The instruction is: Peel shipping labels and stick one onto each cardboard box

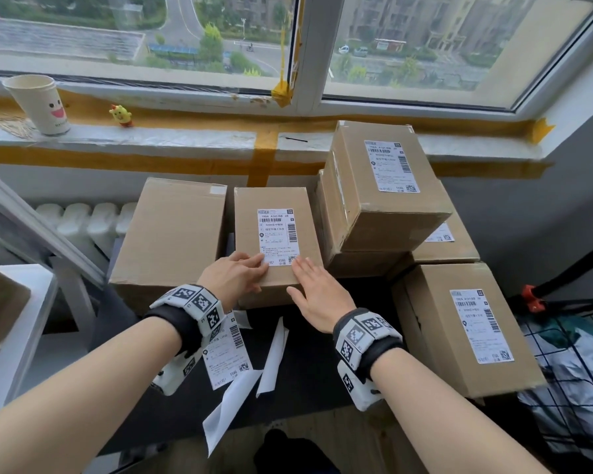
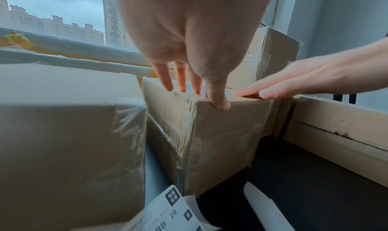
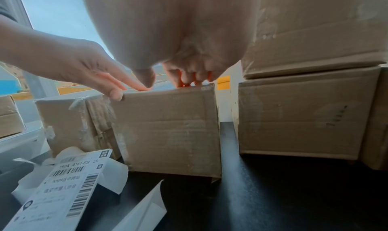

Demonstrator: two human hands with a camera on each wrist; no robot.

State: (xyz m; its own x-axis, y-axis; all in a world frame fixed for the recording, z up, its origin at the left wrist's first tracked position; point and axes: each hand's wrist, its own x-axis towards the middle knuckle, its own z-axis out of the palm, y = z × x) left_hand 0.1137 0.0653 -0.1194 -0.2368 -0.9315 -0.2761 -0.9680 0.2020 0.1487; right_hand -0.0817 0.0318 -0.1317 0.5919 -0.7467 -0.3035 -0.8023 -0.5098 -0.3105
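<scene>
Both hands flat; L hand [image 1: 235, 273] & R hand [image 1: 317, 295] press label [image 1: 278, 236].

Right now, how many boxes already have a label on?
4: middle box under both hands, top of right stack, box beneath it, near-right box. Left box shows none.

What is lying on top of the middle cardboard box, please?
A white shipping label lies on the middle cardboard box. The left hand and right hand press flat, covering its near edge.

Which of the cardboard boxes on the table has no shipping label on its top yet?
The large box at far left, beside the box both hands press. Its top is bare; the others show white labels.
</scene>
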